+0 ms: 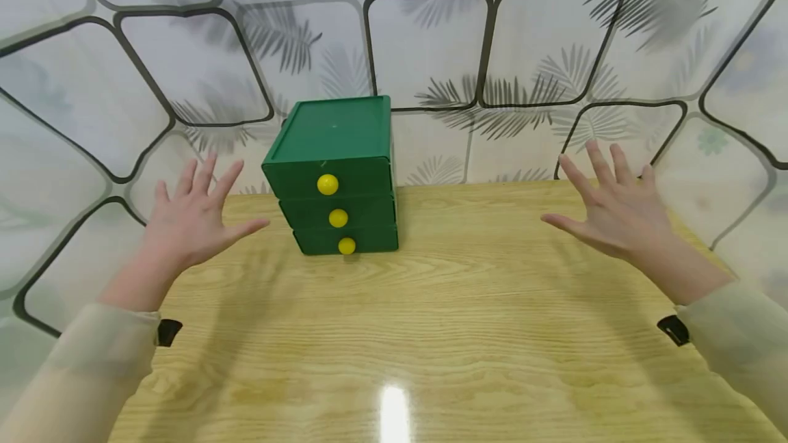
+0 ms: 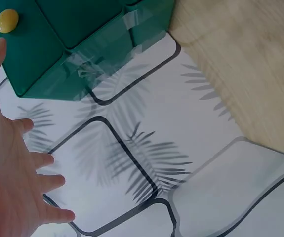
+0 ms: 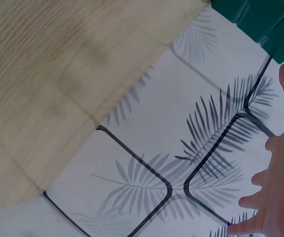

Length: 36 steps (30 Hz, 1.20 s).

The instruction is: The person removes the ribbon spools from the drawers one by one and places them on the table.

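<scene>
A leaf-and-line patterned backdrop rises behind a wood-grain table. Near its back edge, left of centre, stands a green three-drawer cabinet with round yellow knobs. The person's left hand is raised near it, the right hand well apart from it; both have fingers spread wide.

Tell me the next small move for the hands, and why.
Probably move the left hand toward the top yellow knob: that hand is open, empty and nearer the green drawer unit than the right hand, and all three drawers look closed.
</scene>
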Motion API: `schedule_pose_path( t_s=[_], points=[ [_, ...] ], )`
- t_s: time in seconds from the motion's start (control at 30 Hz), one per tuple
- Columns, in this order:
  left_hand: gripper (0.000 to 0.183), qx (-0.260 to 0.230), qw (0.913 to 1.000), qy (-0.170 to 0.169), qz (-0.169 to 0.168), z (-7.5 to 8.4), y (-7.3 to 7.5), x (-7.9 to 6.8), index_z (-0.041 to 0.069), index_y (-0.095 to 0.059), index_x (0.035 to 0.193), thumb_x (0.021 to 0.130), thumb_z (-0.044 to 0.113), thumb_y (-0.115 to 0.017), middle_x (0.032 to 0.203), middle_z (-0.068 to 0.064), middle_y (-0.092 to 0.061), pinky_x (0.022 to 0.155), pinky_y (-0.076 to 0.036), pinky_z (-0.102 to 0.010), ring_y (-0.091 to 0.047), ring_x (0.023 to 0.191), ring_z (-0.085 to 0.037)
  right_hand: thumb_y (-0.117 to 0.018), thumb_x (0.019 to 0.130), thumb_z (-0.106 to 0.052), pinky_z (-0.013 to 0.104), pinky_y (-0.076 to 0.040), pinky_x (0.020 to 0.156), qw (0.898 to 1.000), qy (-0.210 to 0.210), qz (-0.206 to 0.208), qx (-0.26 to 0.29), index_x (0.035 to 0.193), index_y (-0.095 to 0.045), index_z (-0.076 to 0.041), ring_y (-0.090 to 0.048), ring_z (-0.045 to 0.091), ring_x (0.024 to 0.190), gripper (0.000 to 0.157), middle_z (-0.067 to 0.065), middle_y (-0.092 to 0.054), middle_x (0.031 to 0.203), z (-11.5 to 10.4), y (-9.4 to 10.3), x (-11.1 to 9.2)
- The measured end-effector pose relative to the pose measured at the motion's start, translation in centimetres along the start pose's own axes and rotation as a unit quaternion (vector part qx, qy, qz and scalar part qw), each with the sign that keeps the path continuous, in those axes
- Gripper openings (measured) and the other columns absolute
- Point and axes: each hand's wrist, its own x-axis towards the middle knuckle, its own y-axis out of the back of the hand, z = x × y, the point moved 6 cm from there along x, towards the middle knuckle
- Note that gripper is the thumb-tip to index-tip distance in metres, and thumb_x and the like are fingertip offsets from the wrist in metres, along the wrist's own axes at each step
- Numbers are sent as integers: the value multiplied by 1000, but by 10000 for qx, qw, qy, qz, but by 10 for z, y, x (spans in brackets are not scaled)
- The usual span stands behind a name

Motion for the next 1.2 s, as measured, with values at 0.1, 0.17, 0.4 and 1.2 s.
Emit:
schedule_pose_path(
  t_s=[0.1, 0.17, 0.4, 1.2],
  points=[
    [98, -40, 10000, -56, 46, 2, 6, 5, 20, -5, 158, 87, 75, -45, 160, -21, 4, 100, -3, -77, 3, 144, -44, -45, 88, -73, 76, -7, 100, 10000, 59, -55, 18, 158, -6, -24, 4, 46, 143, 94, 19, 5, 160, -7, 1, 3],
    [97, -111, 9999, -91, 22, 4, 10, 10, 21, -3, 158, 88, 74, -44, 160, -22, 3, 101, -3, -76, 3, 144, -44, -44, 88, -74, 76, -8, 99, 9999, 113, -104, 11, 158, -5, -24, 3, 46, 143, 94, 19, 6, 160, -13, 1, 5],
    [97, -538, 9983, -154, -129, 14, 19, 31, 23, 2, 158, 88, 74, -42, 161, -17, 8, 104, -3, -73, 3, 144, -44, -42, 88, -74, 76, -11, 99, 9993, 287, -212, 147, 158, -7, -24, -2, 47, 143, 94, 17, 3, 161, -34, -7, 10],
    [88, -2864, 9533, -206, -939, 30, 21, 105, 32, -1, 158, 92, 64, -50, 162, -10, -1, 107, -14, -68, -10, 144, -42, -46, 89, -72, 69, -22, 103, 9887, 837, -122, 1241, 158, -12, -23, -16, 42, 142, 91, 14, -10, 161, -122, -59, 16]
  ],
)
